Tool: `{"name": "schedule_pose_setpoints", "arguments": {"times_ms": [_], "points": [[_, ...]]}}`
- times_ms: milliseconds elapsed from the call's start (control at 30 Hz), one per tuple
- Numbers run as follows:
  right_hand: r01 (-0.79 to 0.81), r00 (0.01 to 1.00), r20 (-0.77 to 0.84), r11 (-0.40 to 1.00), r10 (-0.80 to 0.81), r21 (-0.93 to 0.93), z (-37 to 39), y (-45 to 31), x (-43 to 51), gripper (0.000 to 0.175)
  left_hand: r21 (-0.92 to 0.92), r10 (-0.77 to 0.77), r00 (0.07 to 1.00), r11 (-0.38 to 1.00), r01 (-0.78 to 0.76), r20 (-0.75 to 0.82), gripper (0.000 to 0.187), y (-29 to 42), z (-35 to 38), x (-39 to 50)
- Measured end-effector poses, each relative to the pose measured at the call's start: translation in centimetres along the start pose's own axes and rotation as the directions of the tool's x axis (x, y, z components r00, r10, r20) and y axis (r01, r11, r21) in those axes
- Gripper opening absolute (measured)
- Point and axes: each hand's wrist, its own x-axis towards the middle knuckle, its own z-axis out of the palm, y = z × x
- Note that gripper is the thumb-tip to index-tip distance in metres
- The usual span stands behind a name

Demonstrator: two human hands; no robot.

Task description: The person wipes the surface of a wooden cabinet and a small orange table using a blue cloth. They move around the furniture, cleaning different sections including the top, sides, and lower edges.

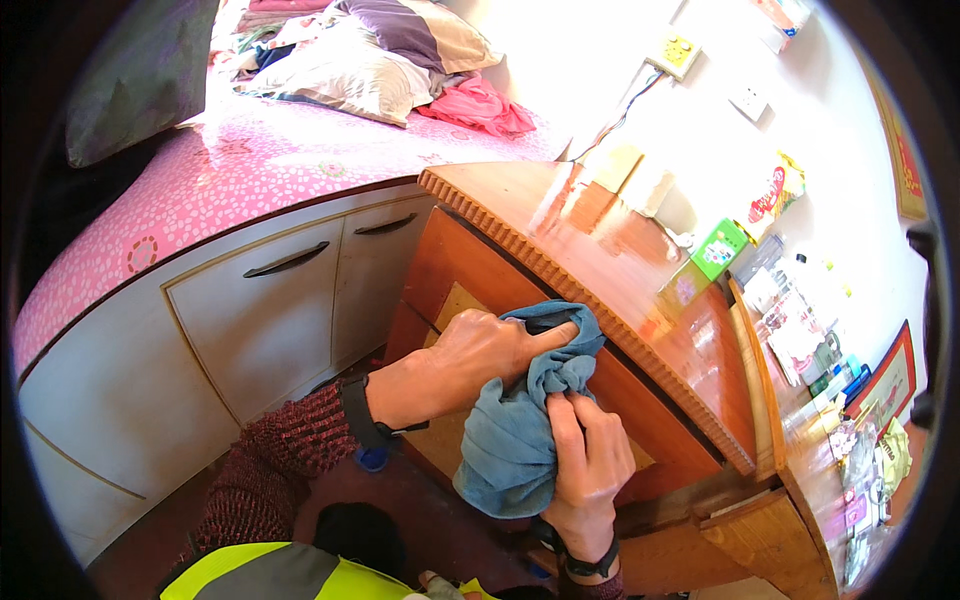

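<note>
A bunched blue cloth (510,450) hangs between my two hands, in front of the reddish-brown wooden cabinet (660,420). My left hand (480,345) grips the upper part of the cloth, its thumb lying inside a loop of the fabric. Lower and to the right, my right hand (592,450) pinches the cloth just below a twisted or knotted section. The fabric's rounded lower part droops beside the right fingers. Some of the left fingertips are hidden by the hand and the cloth.
Just beyond the cloth runs the ridged edge of the wooden tabletop (600,247). A green box (720,247) and a yellow-red snack packet (776,191) stand on it. White cupboards (255,300) are at left, below a pink patterned surface (300,150) with pillows (360,67). A blue slipper (371,457) lies on the floor.
</note>
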Motion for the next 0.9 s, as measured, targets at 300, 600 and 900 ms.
{"name": "schedule_pose_setpoints", "arguments": {"times_ms": [300, 600, 900], "points": [[0.015, 1.000, -0.021, 0.998, -0.014, 0.061, 1.0, -0.9, 1.6, 0.046, 0.159, -0.059, 0.997, 0.985, 0.065, -0.044, 0.044, -2.3, -1.1, -1.2], [0.107, 0.993, -0.056, 0.993, -0.104, 0.054, 5.0, -1.5, 5.6, 0.039, 0.197, -0.262, 0.952, 0.936, 0.290, -0.158, 0.050, -7.5, -2.5, -3.0], [0.186, 0.983, -0.028, 0.976, -0.184, 0.117, 9.4, -3.6, 10.8, 0.042, -0.075, -0.174, 0.938, 0.984, 0.159, -0.298, 0.054, -10.2, -4.0, -4.7]]}}
